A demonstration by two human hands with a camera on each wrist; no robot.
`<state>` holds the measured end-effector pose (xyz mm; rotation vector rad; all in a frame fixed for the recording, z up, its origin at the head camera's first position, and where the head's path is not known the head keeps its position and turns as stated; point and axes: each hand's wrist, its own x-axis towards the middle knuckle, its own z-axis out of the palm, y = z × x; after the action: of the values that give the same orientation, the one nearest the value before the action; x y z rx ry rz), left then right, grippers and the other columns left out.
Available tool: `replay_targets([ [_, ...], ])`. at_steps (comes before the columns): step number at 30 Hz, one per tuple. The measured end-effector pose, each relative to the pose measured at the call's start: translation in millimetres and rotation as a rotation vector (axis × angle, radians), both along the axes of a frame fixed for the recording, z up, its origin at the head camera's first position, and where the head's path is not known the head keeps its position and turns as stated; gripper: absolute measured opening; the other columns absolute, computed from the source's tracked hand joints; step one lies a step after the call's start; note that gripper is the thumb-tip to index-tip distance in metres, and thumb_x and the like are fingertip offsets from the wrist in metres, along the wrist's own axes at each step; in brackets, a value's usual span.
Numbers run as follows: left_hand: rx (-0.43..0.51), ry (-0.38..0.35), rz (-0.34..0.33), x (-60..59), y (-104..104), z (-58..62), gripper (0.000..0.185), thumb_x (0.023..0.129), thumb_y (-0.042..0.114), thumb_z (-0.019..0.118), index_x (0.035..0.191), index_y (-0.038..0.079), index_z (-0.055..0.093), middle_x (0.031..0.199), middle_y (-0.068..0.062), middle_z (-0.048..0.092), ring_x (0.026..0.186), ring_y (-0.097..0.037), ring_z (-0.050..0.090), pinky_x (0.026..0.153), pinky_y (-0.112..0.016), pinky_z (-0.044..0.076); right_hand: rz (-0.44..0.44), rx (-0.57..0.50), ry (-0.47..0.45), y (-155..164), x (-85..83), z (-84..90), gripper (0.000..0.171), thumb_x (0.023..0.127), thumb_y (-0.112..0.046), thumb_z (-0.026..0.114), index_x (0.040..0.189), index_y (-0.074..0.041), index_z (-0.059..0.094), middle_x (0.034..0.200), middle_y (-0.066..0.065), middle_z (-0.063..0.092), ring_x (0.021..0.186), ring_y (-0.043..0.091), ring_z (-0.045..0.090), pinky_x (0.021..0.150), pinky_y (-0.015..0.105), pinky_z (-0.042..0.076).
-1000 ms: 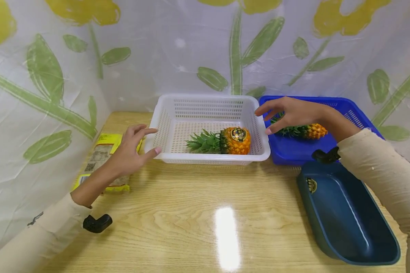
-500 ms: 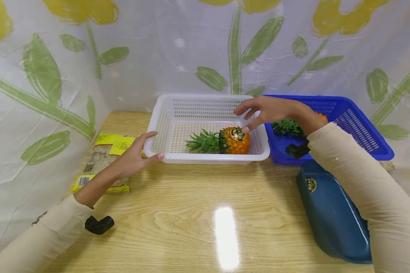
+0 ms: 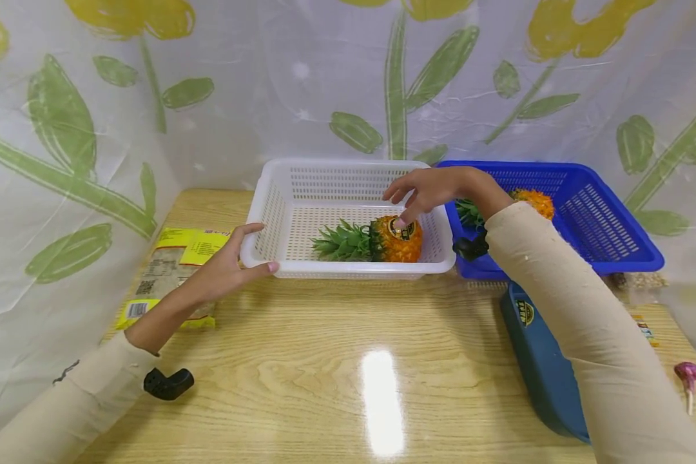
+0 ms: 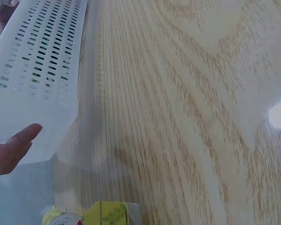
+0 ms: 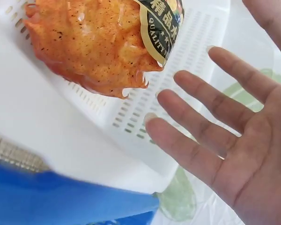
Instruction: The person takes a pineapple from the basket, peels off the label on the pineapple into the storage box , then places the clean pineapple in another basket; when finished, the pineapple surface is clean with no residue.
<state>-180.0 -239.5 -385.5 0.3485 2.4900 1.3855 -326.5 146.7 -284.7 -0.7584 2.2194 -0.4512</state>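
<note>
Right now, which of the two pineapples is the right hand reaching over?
The pineapple lying in the white basket; the right hand hovers open above it. The other pineapple lies in the blue basket.

A blue basket (image 3: 591, 219) sits just right of the right hand (image 3: 435, 191), with a second pineapple (image 3: 530, 201) lying in it. A dark blue tub (image 3: 542, 374) lies near that arm. A yellow packet (image 3: 174, 267) rests under the left hand (image 3: 226, 267) on the wooden counter (image 3: 325, 361). A pink lollipop (image 3: 687, 374) lies far right.
</note>
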Motion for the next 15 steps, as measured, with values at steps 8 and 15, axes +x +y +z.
replay_targets([
  [8, 0.038, -0.019, 0.009, -0.2, 2.0, 0.9, 0.093, 0.094, 0.033, 0.071, 0.159, 0.014, 0.007, 0.154, -0.022, 0.037, 0.133, -0.038, 0.049, 0.1, -0.048, 0.046, -0.018, 0.056, -0.06, -5.9, -5.4, -5.5, 0.078, 0.09, -0.042, 0.074, 0.155, -0.018, 0.038, 0.161, 0.018, 0.031, 0.141, 0.038, 0.043, 0.106, 0.058, 0.044],
  [15, 0.077, -0.04, 0.005, 0.3, 1.6, 0.9, 0.093, 0.095, 0.03, 0.071, 0.159, 0.015, 0.006, 0.154, -0.023, 0.036, 0.135, -0.038, 0.048, 0.098, -0.043, 0.048, -0.015, 0.117, -0.089, -15.6, -5.2, -9.6, 0.079, 0.09, -0.042, 0.074, 0.155, -0.019, 0.037, 0.162, 0.015, 0.03, 0.141, 0.037, 0.042, 0.105, 0.056, 0.047],
])
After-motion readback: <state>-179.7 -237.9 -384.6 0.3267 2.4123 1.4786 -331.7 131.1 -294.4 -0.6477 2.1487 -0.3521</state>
